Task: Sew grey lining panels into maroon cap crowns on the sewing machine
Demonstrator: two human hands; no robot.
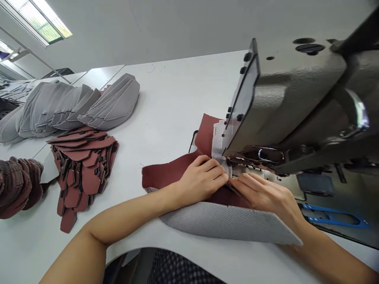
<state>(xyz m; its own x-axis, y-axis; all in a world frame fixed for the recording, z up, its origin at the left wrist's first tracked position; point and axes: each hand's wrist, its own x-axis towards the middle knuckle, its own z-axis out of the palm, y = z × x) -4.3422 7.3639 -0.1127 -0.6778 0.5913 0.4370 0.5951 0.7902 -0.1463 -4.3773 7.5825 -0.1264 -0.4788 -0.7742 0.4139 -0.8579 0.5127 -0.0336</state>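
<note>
A maroon fabric piece (170, 169) joined with grey mesh fabric (219, 221) lies folded under the head of a sewing machine (272, 98). My left hand (203, 177) is closed, its fingers curled and pressed onto the layers just left of the presser area. On the right side, my right hand (263, 193) pinches the fabric's edge, fingers held together close to the left fingertips. The machine head overhangs the work and hides the needle. A grey mesh flap hangs toward me, below both hands.
Grey mesh panels (115, 102) are stacked at the back left. In front of them lie overlapping maroon pieces (85, 165), with another maroon bundle (20, 185) at the far left. A blue metal part (334, 215) sits right of the machine bed. The white table (166, 102) curves inward toward my lap.
</note>
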